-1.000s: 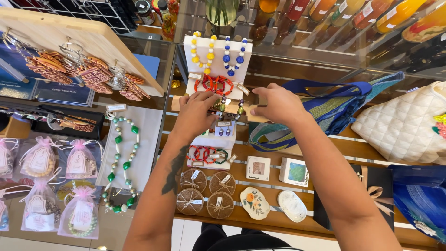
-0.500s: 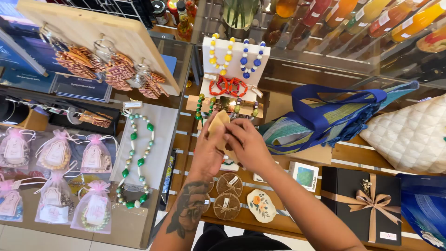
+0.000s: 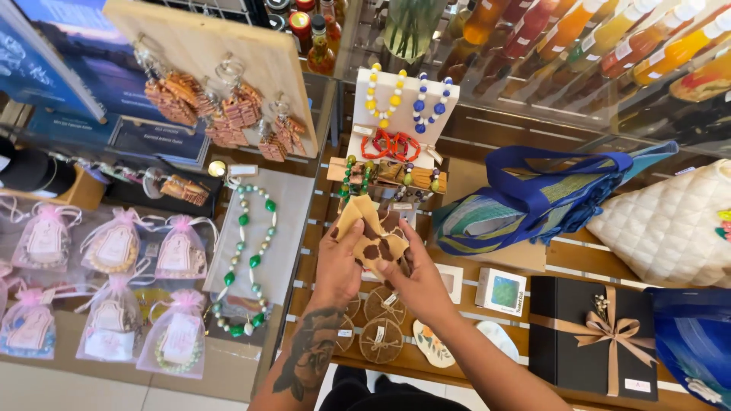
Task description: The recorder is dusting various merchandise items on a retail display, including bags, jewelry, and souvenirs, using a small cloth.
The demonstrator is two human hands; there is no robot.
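Observation:
Both my hands hold a small tan pouch with brown patches (image 3: pixel 375 233) over a wooden slatted display table (image 3: pixel 487 320). My left hand (image 3: pixel 337 262) grips its left edge and my right hand (image 3: pixel 420 275) grips its right side from below. Just behind the pouch stands a white display stand (image 3: pixel 438 114) with yellow and blue bead strings and red bracelets, and a row of small beaded items on a wooden strip (image 3: pixel 388 173).
A green and white bead necklace (image 3: pixel 251 255) lies on a grey board to the left, beside pink gift bags (image 3: pixel 114 247). Round woven coasters (image 3: pixel 381 323) sit under my hands. A blue striped bag (image 3: pixel 533 202), a white quilted bag (image 3: pixel 670 224) and a black gift box (image 3: pixel 590 339) are at the right.
My hands came down from the display stand toward me and now hold the tan patched pouch between them. The view has shifted right and closer.

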